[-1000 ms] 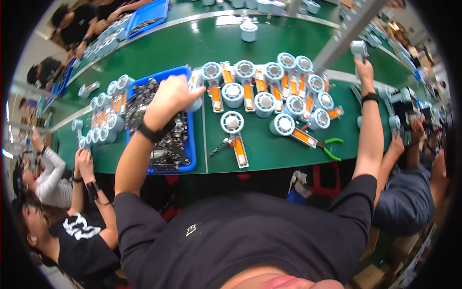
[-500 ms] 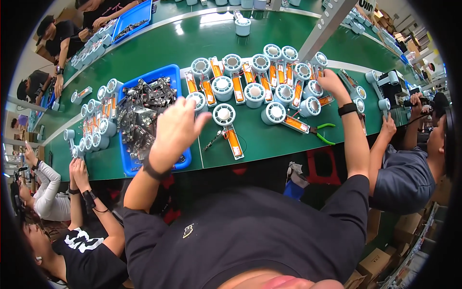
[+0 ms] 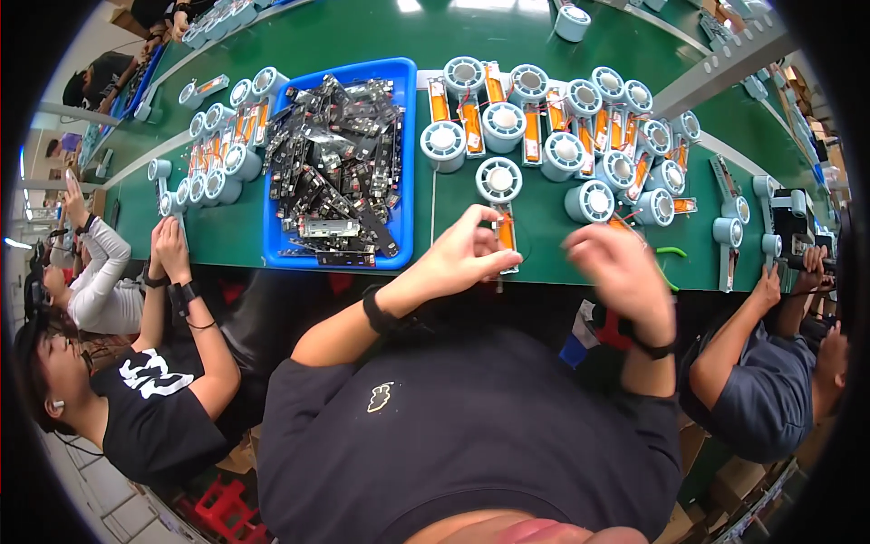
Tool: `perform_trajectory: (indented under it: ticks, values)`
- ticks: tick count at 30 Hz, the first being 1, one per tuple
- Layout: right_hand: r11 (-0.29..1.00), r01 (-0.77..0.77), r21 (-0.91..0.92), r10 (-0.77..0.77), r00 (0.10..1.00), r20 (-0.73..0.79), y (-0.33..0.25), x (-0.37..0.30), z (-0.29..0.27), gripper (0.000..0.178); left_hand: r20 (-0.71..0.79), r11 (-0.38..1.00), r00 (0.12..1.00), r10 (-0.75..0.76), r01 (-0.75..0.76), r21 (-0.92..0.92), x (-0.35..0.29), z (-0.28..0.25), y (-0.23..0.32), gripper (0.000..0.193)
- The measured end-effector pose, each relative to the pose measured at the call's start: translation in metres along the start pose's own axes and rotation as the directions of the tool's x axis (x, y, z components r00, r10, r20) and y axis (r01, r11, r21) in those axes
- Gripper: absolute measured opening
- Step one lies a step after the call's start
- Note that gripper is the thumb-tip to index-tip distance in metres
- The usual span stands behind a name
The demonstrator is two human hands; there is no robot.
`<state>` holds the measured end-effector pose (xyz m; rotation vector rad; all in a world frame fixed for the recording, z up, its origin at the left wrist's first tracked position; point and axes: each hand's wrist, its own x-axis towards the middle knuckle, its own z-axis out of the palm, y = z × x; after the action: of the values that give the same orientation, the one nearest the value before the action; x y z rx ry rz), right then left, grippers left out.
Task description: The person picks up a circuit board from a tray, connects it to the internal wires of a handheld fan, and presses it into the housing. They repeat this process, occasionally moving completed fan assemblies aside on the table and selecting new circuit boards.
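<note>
My left hand (image 3: 467, 254) is at the front edge of the green table, fingers curled and thumb apart, beside the orange battery (image 3: 507, 231) in the handle of a light-blue round fan-like unit (image 3: 498, 179). It partly covers that handle, and I make out nothing held in it. My right hand (image 3: 625, 272) is smeared by motion, its fingers unclear. It hovers in front of another light-blue unit (image 3: 589, 201), hiding part of its handle. Green-handled pliers (image 3: 671, 252) lie just right of that hand, partly covered.
A blue tray (image 3: 410, 181) heaped with black circuit boards (image 3: 340, 154) stands left of my hands. Several more light-blue units (image 3: 528, 82) with orange batteries lie behind them. A metal post (image 3: 725, 63) rises at back right. Co-workers sit on both sides.
My left hand has left the tray's edge for the front unit's handle. My right hand has come back toward me from the units at the right. The view has shifted.
</note>
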<state>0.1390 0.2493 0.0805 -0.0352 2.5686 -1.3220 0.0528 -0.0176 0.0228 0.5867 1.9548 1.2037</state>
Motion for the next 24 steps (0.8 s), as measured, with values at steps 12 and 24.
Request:
perform_trajectory:
  ticks: [12, 24]
  values:
    - [0.951, -0.108, 0.291, 0.087, 0.993, 0.084, 0.018, 0.044, 0.057, 0.016, 0.054, 0.473, 0.855, 0.517, -0.337, 0.814, 0.040, -0.027, 0.024, 0.040]
    - [0.832, 0.246, -0.498, -0.206, 0.969, 0.135, 0.011, 0.047, 0.026, 0.018, 0.229, 0.527, 0.728, 0.646, -0.642, 0.557, 0.074, -0.016, -0.010, 0.016]
